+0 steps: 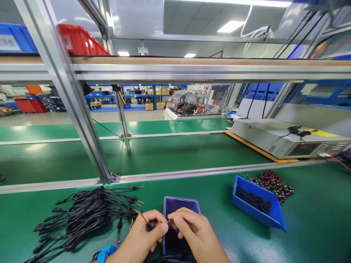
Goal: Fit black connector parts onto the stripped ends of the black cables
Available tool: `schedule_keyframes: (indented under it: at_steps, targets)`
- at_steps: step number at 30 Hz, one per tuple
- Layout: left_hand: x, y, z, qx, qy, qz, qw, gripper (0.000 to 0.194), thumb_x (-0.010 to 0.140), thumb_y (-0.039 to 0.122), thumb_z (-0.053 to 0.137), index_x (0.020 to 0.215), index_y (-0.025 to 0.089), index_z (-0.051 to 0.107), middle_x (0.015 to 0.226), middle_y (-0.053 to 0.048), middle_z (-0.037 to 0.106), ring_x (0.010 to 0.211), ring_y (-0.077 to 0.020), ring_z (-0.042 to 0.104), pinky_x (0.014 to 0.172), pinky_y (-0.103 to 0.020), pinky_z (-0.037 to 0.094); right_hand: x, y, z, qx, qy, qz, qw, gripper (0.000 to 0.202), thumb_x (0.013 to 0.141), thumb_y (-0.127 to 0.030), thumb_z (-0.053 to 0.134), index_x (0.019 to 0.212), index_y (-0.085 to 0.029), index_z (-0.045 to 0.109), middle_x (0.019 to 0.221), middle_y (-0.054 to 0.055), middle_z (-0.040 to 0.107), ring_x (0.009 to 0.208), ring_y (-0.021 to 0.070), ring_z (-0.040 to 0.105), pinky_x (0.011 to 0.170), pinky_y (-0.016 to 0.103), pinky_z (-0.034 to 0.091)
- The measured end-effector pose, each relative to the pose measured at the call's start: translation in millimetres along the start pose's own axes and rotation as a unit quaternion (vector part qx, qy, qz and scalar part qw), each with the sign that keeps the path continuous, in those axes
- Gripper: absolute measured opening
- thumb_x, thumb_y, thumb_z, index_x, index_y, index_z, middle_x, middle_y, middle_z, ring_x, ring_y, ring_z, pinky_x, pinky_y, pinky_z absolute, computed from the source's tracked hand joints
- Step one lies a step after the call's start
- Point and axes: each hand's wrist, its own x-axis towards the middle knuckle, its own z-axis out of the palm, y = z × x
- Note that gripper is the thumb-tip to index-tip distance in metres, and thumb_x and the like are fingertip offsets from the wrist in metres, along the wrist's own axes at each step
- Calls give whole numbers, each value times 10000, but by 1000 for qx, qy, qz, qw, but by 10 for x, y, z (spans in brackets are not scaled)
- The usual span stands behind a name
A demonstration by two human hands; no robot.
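Observation:
My left hand (148, 231) is closed in a pinch on a black cable (148, 227), whose thin red, yellow and black wires stick out past the fingers. Fingertip to fingertip with it, my right hand (196, 230) pinches a small dark piece (170, 223); its exact kind is too small to make out. Both hands are over a purple-blue bin (181, 200) with dark contents, partly hidden by them. Left of the hands lies a heap of black cables (85, 215) with connectors and bare coloured wire ends. A blue band (106, 252) circles my left wrist.
To the right stands a blue scoop-front bin (259, 215) of small black parts, beside a pile of red-and-black parts (274, 184). A grey instrument (274, 135) rests on a wooden board. An aluminium post (74, 102) and shelf rail (192, 71) frame the green bench (214, 233).

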Motion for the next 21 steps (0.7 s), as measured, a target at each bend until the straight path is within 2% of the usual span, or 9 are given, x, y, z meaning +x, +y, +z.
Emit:
schedule_keyframes:
  at_steps: [4, 7, 11, 14, 16, 18, 19, 21]
  targets:
    - [23, -34, -4, -31, -19, 9, 999, 272, 732, 399, 771, 815, 152, 693, 590, 40, 511, 524, -94, 438, 461, -185, 331, 20, 4, -19, -87, 18, -44, 995, 136, 795, -169, 597, 730, -202, 712, 727, 1, 667, 604, 129, 596, 562, 210, 470]
    - [37, -66, 9, -68, -15, 17, 997, 266, 690, 341, 798, 843, 159, 677, 653, 20, 568, 573, -107, 498, 487, -184, 349, 23, 47, 30, -106, 16, -53, 993, 142, 766, -128, 559, 715, -200, 671, 690, -18, 644, 568, 120, 584, 537, 203, 449]
    - [21, -33, 43, -69, -22, 33, 997, 375, 676, 473, 812, 805, 163, 645, 650, -1, 594, 579, -132, 534, 504, -212, 364, 6, 49, 24, -120, -13, -66, 990, 147, 771, -115, 560, 704, -201, 660, 668, -20, 643, 565, 123, 584, 541, 207, 439]
    - [-20, 68, 46, 4, -51, 29, 998, 438, 723, 593, 747, 784, 169, 655, 671, -14, 602, 635, -159, 541, 587, -257, 406, 2, -13, -152, -113, -77, -78, 988, 153, 832, -172, 585, 749, -210, 708, 740, 0, 701, 632, 146, 634, 596, 224, 470]
    - [-45, 127, 33, 71, -36, 56, 995, 484, 794, 658, 643, 791, 176, 683, 755, -30, 615, 747, -184, 550, 712, -293, 424, 11, -46, -307, -155, -98, -91, 979, 197, 900, -229, 576, 791, -223, 741, 823, 17, 745, 737, 176, 673, 686, 260, 490]
    - [-56, 149, 17, 108, -1, 83, 991, 526, 843, 692, 552, 790, 187, 690, 813, -32, 607, 835, -198, 539, 798, -304, 403, 26, -30, -411, -291, -71, -94, 949, 196, 913, -196, 595, 812, -238, 758, 855, 21, 770, 805, 206, 673, 741, 307, 469]
    - [-54, 142, 9, 107, 11, 86, 990, 535, 850, 702, 531, 789, 191, 681, 788, -23, 593, 824, -195, 532, 790, -298, 397, 35, 2, -428, -381, -52, -96, 918, 168, 881, -160, 641, 797, -243, 760, 835, 19, 774, 809, 219, 663, 737, 324, 449]
    - [-40, 101, -2, 83, 10, 68, 994, 530, 862, 704, 508, 799, 197, 650, 640, 16, 531, 673, -165, 496, 677, -276, 381, 59, 108, -391, -528, -37, -108, 842, 143, 771, -103, 754, 728, -239, 755, 762, 28, 767, 795, 244, 638, 702, 344, 411]
